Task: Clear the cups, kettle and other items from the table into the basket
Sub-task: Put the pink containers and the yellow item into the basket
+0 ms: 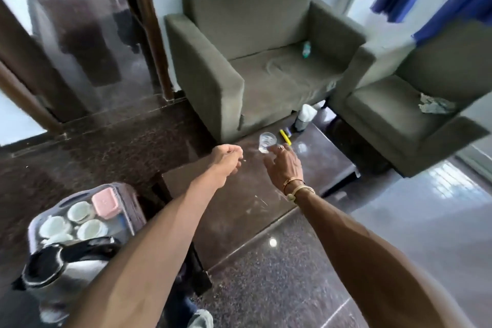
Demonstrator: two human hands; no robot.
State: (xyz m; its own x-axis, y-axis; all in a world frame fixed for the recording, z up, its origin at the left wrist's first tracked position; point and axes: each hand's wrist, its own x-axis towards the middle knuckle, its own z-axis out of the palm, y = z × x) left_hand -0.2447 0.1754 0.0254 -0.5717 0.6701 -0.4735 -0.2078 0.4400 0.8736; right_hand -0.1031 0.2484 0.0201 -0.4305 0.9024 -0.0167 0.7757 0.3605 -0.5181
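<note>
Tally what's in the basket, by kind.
White cups: 3 plainly visible; the kettle may hide more
Pink box: 1
Kettle: 1
Total in the basket: 5

The right hand (283, 165) wears a ring (281, 147) at its 12 o'clock end. Its wrist carries a gold bangle (292, 182) with a pale knotted cord (300, 192) at the bangle's 5 o'clock. At the frame's 6 o'clock show a blue trouser leg (183, 306) and a grey shoe (201, 319).

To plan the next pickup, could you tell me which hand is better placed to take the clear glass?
The right hand: its fingers are at the glass, while the left hand is curled beside it.
</note>
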